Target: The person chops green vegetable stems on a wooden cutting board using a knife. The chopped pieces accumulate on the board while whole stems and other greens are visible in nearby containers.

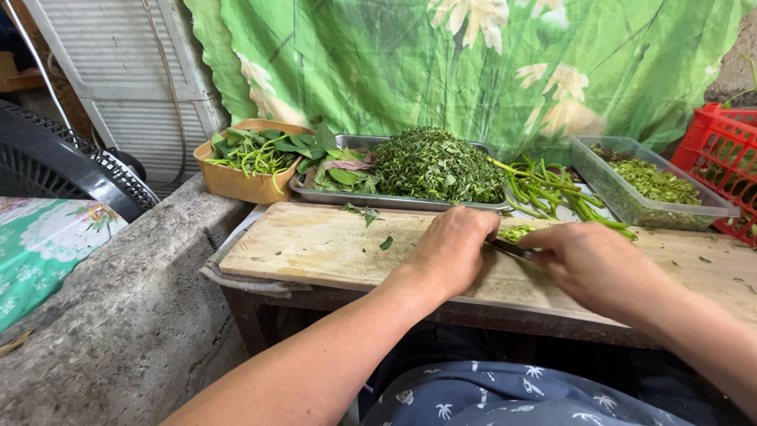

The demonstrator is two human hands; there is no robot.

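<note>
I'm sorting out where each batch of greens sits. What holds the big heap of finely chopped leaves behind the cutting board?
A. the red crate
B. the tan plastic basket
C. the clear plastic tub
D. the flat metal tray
D: the heap of chopped leaves lies on the metal tray, next to whole leaves; the tan basket holds uncut stems, and the clear tub holds other chopped greens.

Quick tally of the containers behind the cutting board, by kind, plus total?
Tan plastic basket, long green stems and leaves: 1
Metal tray, leaves and chopped greens: 1
Clear plastic tub, chopped green pieces: 1
Red crate, at the right edge: 1
Total: 4
</note>
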